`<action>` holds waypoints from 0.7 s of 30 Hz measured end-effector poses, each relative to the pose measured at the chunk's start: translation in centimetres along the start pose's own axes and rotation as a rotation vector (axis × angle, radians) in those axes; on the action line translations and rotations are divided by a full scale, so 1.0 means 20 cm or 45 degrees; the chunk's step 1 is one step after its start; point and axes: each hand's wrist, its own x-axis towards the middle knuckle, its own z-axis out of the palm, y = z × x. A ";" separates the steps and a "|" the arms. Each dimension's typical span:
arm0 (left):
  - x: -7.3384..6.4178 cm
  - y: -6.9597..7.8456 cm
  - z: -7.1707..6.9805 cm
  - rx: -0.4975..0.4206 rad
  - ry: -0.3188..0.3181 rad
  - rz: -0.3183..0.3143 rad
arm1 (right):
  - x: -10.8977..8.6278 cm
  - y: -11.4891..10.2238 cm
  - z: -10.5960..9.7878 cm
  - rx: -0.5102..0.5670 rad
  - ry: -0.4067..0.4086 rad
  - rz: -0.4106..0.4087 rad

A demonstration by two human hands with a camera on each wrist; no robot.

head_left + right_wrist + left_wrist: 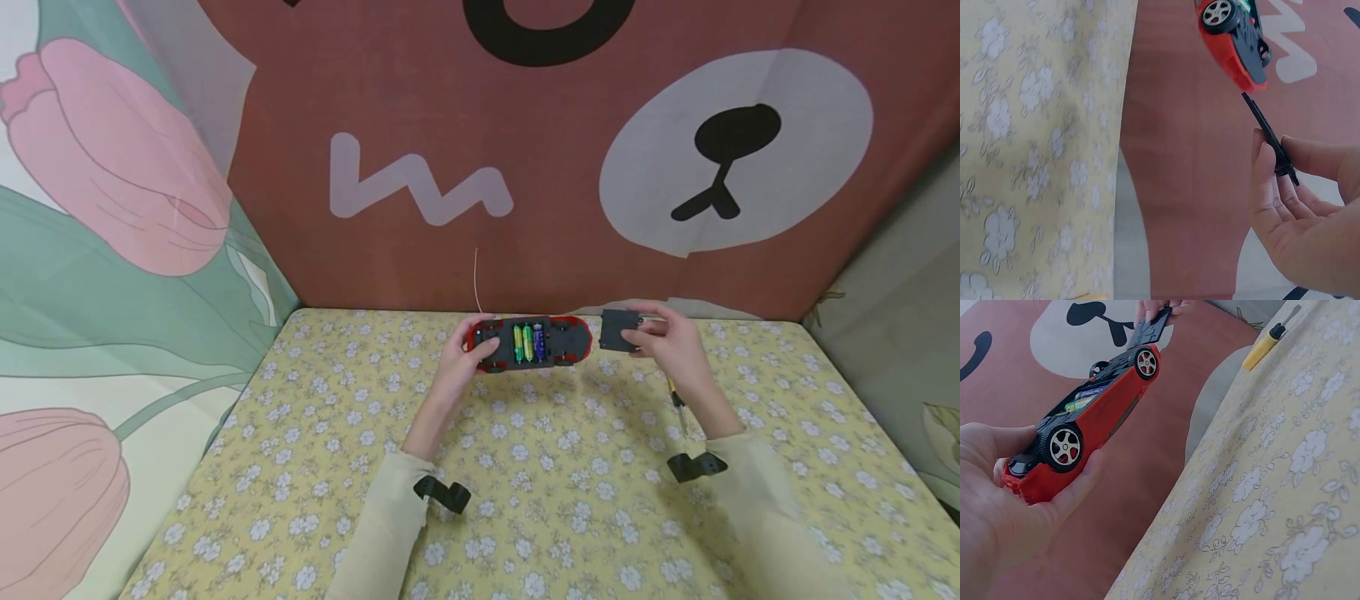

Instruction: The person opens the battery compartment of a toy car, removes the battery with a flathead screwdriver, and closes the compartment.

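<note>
My left hand grips the rear or front end of a red toy car, turned so its black underside faces me. In the car's belly the battery bay lies uncovered, with green-yellow and purple batteries side by side. To the right, my right hand pinches a flat black battery cover between thumb and fingers. A small gap separates the cover from the car's near end. The right wrist view shows the cover edge-on, held just below the car.
A yellow-handled screwdriver lies on the table behind my right wrist. The table wears a yellow flowered cloth. A thin white wire rises behind the car, in front of the printed bear backdrop.
</note>
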 end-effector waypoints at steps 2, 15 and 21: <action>0.00 0.00 0.00 0.005 0.001 0.006 | 0.00 0.02 -0.01 -0.010 0.010 0.019; 0.00 0.00 0.00 0.019 0.005 -0.002 | 0.02 0.14 -0.06 -0.083 0.036 0.144; 0.00 0.00 -0.01 0.021 0.015 -0.020 | 0.02 0.21 -0.06 -0.084 0.020 0.190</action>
